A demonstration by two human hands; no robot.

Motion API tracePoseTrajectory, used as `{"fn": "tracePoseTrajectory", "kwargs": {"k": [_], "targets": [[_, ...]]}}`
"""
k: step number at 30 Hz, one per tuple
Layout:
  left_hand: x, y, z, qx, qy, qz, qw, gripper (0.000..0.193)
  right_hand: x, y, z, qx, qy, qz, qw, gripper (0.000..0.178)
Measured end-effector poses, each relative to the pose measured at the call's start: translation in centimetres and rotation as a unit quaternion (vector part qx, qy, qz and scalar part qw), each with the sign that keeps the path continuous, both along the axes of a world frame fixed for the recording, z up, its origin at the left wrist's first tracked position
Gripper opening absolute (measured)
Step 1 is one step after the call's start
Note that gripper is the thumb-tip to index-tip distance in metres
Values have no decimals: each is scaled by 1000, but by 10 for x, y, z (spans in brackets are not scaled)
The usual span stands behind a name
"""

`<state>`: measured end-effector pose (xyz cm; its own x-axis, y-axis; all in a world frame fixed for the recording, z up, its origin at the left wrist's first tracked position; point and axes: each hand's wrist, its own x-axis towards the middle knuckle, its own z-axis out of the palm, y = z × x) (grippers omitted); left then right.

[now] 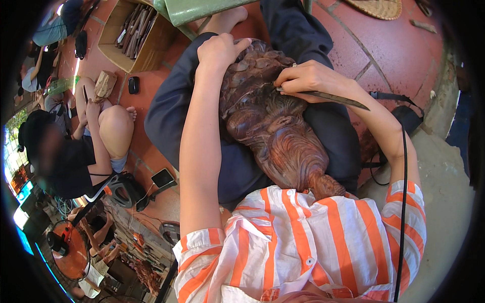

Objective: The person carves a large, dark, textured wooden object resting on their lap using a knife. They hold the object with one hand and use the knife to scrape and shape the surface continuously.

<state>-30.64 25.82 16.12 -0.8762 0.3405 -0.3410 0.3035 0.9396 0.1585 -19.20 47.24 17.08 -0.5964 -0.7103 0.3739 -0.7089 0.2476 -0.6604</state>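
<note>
A reddish-brown wood carving (288, 136), with swirling grooves and rounded lumps, lies across my lap between my dark-trousered legs. My left hand (220, 51) grips its far end, the thumb along the top and the fingertips hidden behind the edge. Pinched in my right hand (305, 80) is a slim, dark, flat carving tool (341, 99). Its short working end touches or nearly touches the carving's middle, beside a dark hollow; the long pointed end lies back over my right wrist. The tool's exact type is unclear.
A cardboard box (113, 38) of dark wooden-looking sticks stands at far left, below a green stool (202, 9). A co-worker (65, 151) sits on the left holding a wooden block (105, 84). A phone (162, 178) lies on the red tiles. A woven basket (379, 6) sits far right.
</note>
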Motion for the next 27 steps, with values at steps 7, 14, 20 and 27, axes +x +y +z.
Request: {"fn": "tracePoseTrajectory", "kwargs": {"k": [7,14,20,27], "targets": [[-2,-3,-10,6,31,-13,999,62,-2,-6,8,39,9,-5,999,9],[-2,-2,-7,4,15,-9,1000,62,-2,-4,5,8,-18,-6,1000,10],[-1,-3,-8,13,30,-10,999,62,-6,-4,5,24,-27,2,999,11],[-2,-5,-13,26,57,-24,998,62,-4,-4,11,29,-29,0,999,12]]}}
